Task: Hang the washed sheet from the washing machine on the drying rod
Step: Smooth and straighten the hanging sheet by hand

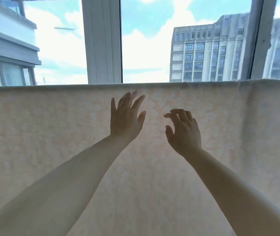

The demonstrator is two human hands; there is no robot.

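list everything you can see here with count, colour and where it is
sheet: one, pale cream with a faint pattern, draped over a horizontal line across the frame and hanging down over the lower half
drying rod: hidden under the sheet's top fold, not visible itself
window frame: white uprights, one left of centre and one at right, behind the sheet
tall building: one, grey, many windows, outside at right
nearer building: one, white and grey, outside at left
sky: blue with white clouds, upper part
left hand: one, fingers spread, raised in front of the sheet near the top edge
right hand: one, fingers loosely bent, holding nothing, in front of the sheet beside the left
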